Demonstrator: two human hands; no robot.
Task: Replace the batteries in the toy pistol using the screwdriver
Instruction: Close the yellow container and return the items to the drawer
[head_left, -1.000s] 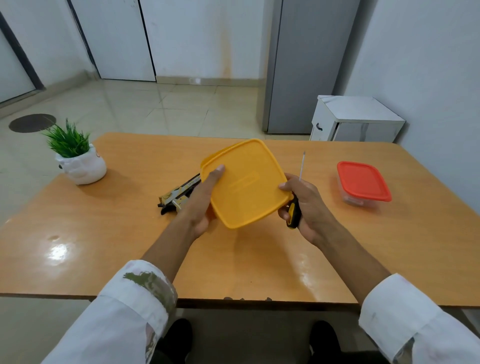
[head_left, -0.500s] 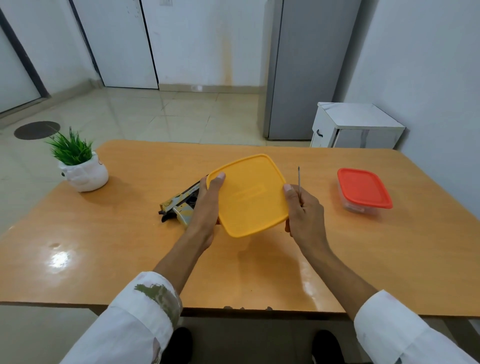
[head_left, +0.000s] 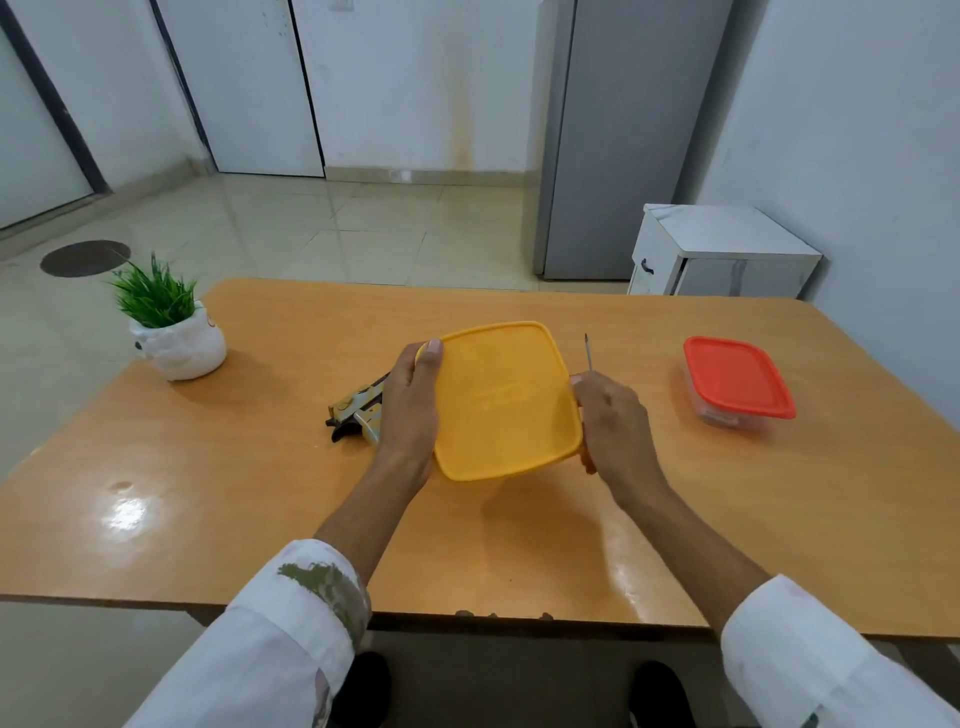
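Since the earlier frames the square yellow plastic lid (head_left: 506, 400) has been levelled out and lowered slightly, from a clear tilt to nearly flat above the surface; whether a box hangs under it cannot be told. Left hand (head_left: 410, 410) is clenched on the lid's left edge, thumb on top. Right hand (head_left: 613, 421) is closed on the lid's right edge and, in the same grip, on the thin-shafted metal screwdriver (head_left: 588, 352), shaft pointing up and away, handle hidden in the fist. Black-and-gold toy pistol (head_left: 356, 410) is lying flat on the orange-brown wooden surface (head_left: 234, 467), just left of and partly hidden behind the left hand, untouched. Progress is judged early: screwdriver is in hand, but no compartment is seen open, no screw removed, no batteries visible. Left to do: lid set aside, pistol picked up, cover unscrewed, cells swapped, cover refitted. Clear-bodied container with a red lid (head_left: 737, 382) sits well apart to the right; small white pot with a green plant (head_left: 174, 338) is near the far left corner. Open room is ample toward the near edge. The upright screwdriver tip is likely the main snag risk while the lid is moved.
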